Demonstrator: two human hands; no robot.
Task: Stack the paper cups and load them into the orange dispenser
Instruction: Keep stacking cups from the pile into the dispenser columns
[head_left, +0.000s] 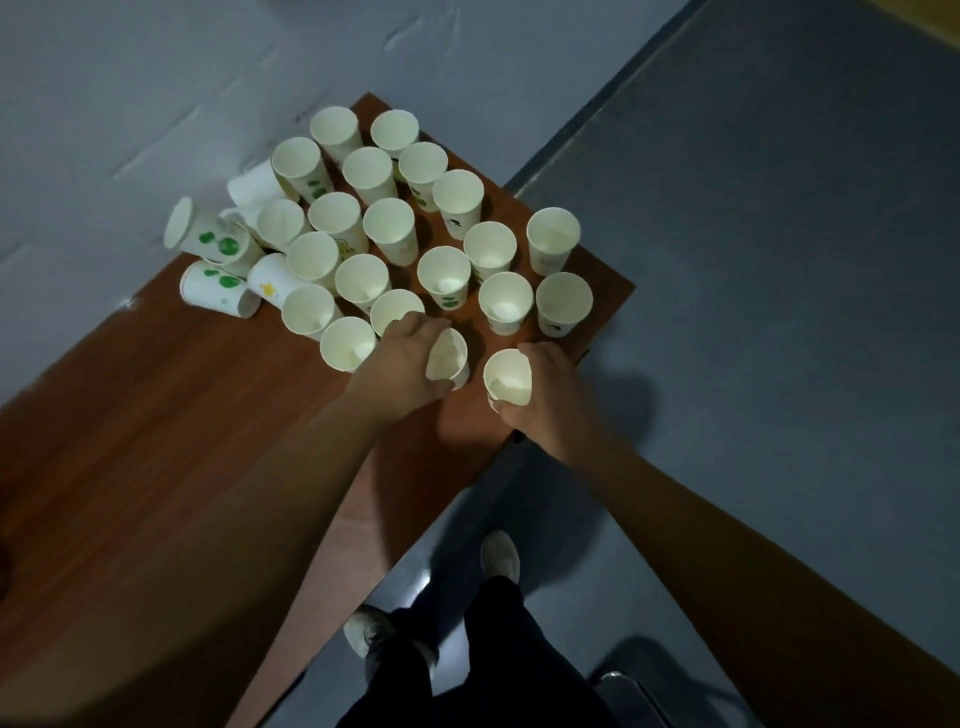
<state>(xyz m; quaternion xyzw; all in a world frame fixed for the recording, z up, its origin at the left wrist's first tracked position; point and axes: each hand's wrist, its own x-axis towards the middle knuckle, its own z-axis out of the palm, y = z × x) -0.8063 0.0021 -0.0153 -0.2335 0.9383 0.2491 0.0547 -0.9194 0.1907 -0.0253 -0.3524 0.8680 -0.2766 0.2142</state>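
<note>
Several white paper cups (389, 228) with green prints stand upright on the far end of a brown wooden table (156, 441). A few more cups (213, 241) lie tipped over at the table's far left edge. My left hand (402, 364) grips one cup (448, 358), tilted with its mouth facing right. Just to the right of it, my right hand (543, 392) grips an upright cup (508, 376) near the table's right edge. The two held cups are a short gap apart. No orange dispenser is in view.
The table's right edge and far corner (623, 291) drop to a grey floor (753, 260). My feet (501, 556) stand beside the table. Part of a dark chair (628, 696) shows at the bottom right. The near left of the table is bare wood.
</note>
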